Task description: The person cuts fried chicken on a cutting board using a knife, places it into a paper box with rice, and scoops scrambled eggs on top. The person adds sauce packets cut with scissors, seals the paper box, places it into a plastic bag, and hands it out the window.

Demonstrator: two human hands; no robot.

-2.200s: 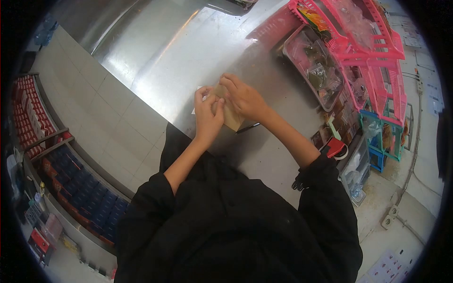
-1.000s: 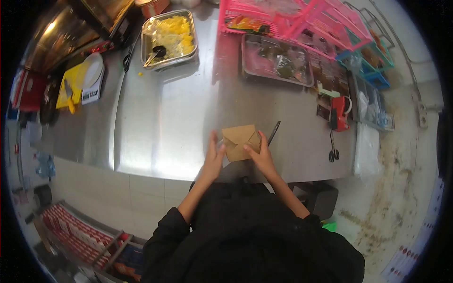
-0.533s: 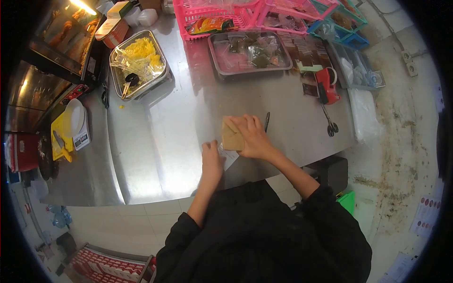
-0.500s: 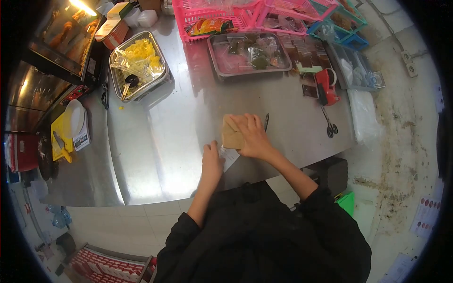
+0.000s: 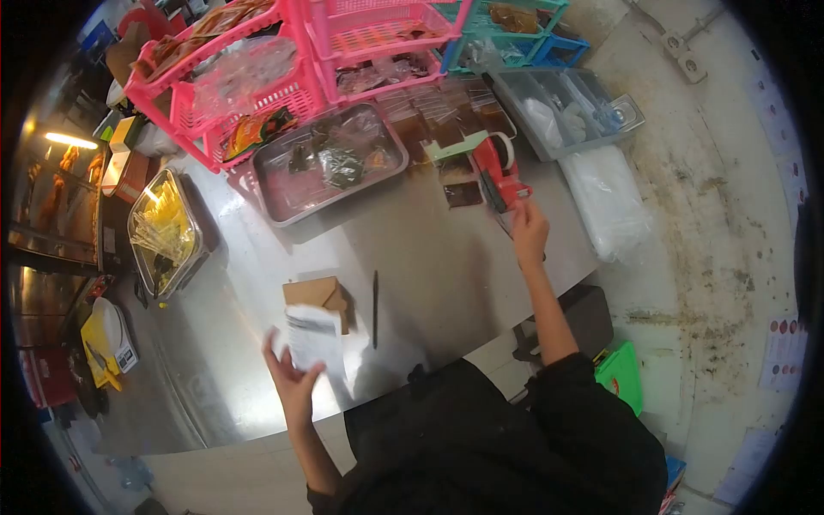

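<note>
A brown paper box (image 5: 313,293) sits on the steel table (image 5: 429,300), with a white printed slip (image 5: 316,336) over its lower part. My left hand (image 5: 292,378) is beside the slip, thumb and fingers spread apart with nothing between them. To the right of the box lies a dark pen (image 5: 375,309). My right hand (image 5: 530,232) is at the near end of the red tape dispenser (image 5: 498,176), its fingers pressed together at the cutter end. Whether tape is between the fingertips is too small to tell.
A metal tray of plastic packets (image 5: 330,163) stands before pink baskets (image 5: 232,103). A yellow-filled tray (image 5: 163,232) and a scale (image 5: 120,343) are at the left. Sauce packets (image 5: 463,196), a grey divided box (image 5: 566,112) and plastic bags (image 5: 605,202) are at the right.
My right hand has left the box and moved to the tape dispenser. My left hand has opened beside the slip, which now lies over the box. The camera view has turned to the right.
</note>
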